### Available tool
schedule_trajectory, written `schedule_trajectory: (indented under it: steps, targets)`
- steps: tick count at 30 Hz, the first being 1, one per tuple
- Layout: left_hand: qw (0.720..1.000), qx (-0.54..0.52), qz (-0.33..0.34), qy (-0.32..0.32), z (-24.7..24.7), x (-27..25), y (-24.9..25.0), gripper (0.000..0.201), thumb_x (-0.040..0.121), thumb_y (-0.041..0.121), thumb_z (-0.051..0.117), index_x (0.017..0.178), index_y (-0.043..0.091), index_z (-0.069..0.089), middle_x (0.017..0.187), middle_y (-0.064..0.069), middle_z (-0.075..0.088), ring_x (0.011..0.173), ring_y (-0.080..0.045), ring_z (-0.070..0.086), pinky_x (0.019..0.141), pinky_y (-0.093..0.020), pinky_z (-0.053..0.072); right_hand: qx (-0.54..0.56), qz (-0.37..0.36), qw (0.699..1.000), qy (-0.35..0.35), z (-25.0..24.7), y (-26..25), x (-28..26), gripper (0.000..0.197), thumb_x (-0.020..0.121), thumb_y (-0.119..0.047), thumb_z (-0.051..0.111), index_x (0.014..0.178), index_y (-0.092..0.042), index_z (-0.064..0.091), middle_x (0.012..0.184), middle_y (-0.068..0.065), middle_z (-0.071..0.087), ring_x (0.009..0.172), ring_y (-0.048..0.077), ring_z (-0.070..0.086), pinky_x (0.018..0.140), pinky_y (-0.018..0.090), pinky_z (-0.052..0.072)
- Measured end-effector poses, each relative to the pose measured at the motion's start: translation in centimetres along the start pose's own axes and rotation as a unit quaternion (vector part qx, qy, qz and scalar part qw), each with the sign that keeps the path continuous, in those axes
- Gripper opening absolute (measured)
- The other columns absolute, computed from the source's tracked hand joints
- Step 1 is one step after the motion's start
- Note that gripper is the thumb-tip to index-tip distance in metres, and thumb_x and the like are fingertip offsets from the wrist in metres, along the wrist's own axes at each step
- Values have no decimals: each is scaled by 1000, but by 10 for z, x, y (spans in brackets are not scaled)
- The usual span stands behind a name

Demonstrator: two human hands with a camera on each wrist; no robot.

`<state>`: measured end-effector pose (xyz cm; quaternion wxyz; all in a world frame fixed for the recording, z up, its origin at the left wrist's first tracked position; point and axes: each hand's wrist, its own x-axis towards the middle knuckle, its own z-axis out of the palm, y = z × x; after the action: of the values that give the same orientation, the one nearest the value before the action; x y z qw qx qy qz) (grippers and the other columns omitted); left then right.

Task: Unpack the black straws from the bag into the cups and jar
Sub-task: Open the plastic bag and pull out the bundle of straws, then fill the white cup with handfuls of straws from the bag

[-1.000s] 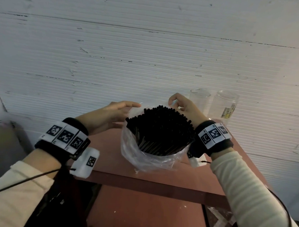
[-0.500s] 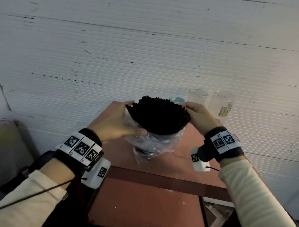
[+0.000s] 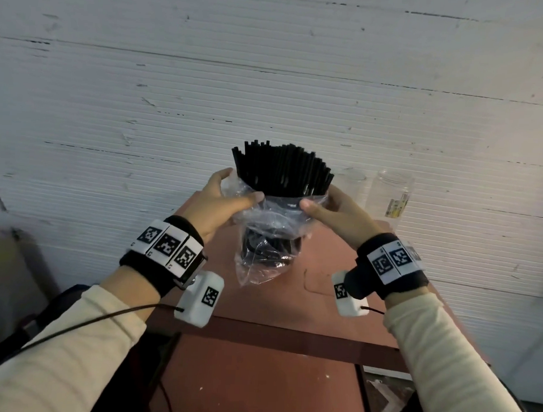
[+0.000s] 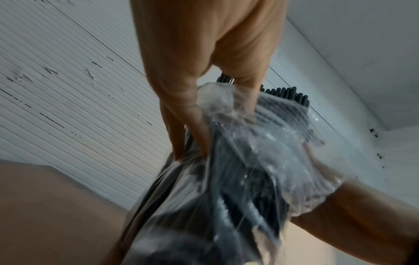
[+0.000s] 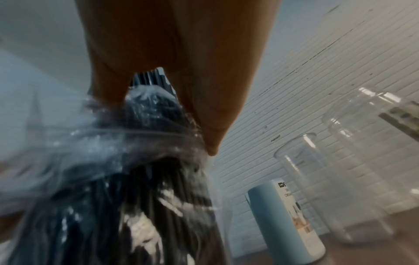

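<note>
Holding the bag point(image 3: 271, 224) of black straws point(image 3: 282, 172), both hands' grip wraps it; blue cup point(image 5: 287, 215) lettering is unreadable.

Setting: plain utility or back room, exact kind unclear. Evidence: white ribbed wall panelling point(image 3: 269, 81), scuffed and chipped; worn reddish-brown tabletop point(image 3: 323, 270) with paint specks; clear jar point(image 3: 389, 195), clear cup point(image 5: 317, 188) and blue cup point(image 5: 285, 220) standing against the wall.

Straws point(image 3: 282, 172) blk; bag point(image 3: 268, 218) clear; table point(image 3: 320, 264) red-brown; wall point(image 3: 269, 81) white, ribbed; wristbands point(image 3: 169, 245) blk w/ b&w markers.
</note>
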<state>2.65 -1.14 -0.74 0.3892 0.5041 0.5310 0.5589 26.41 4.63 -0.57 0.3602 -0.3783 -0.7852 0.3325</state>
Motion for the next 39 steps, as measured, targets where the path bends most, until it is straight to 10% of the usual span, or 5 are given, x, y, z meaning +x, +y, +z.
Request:
schedule_trajectory:
  steps: [9, 18, 23, 30, 39]
  targets:
    - [997, 38, -40, -61, -7, 2, -21, 115, 59, 16, 86, 153, 25, 20, 144, -9, 50, 126, -27, 54, 105, -51, 45, -41, 33, 999, -12, 9, 4, -7, 124, 61, -68, 72, 154, -30, 1, 162, -7, 9, 148, 10, 12, 118, 33, 14]
    - [987, -25, -33, -154, -11, 6, -21, 108, 60, 6, 84, 150, 30, 29, 135, -6, 60, 123, -24, 58, 102, -45, 47, -252, -162, 951, 75, 34, -52, 3, 81, 80, -76, 41, 150, -40, 22, 157, -14, 26, 149, 12, 13, 120, 45, 18]
    - [984, -152, -43, -78, -14, 12, -15, 53, 84, 2, 36, 131, 14, 57, 112, -12, 70, 95, -24, 69, 76, -35, 57, -296, -179, 934, 88, 35, -49, 15, 59, 87, -69, 38, 140, -44, 42, 144, -15, 49, 133, 10, 45, 109, 43, 39]
    - [990, -79, -65, -95, 5, 19, -14, 66, 87, 57, 62, 144, 30, 42, 131, -6, 64, 120, -25, 62, 98, -44, 49, -238, -222, 938, 118, 30, -44, 13, 47, 92, -43, 57, 138, -42, 47, 139, -18, 53, 126, 7, 52, 101, 41, 47]
    - [999, -25, 22, -36, 18, 12, -18, 54, 97, -6, 41, 137, 26, 55, 116, -11, 71, 106, -23, 69, 94, -38, 54, -319, -202, 925, 37, 27, -44, 6, 43, 98, -56, 33, 140, -55, 34, 155, -21, 29, 147, 15, 21, 114, 57, 21]
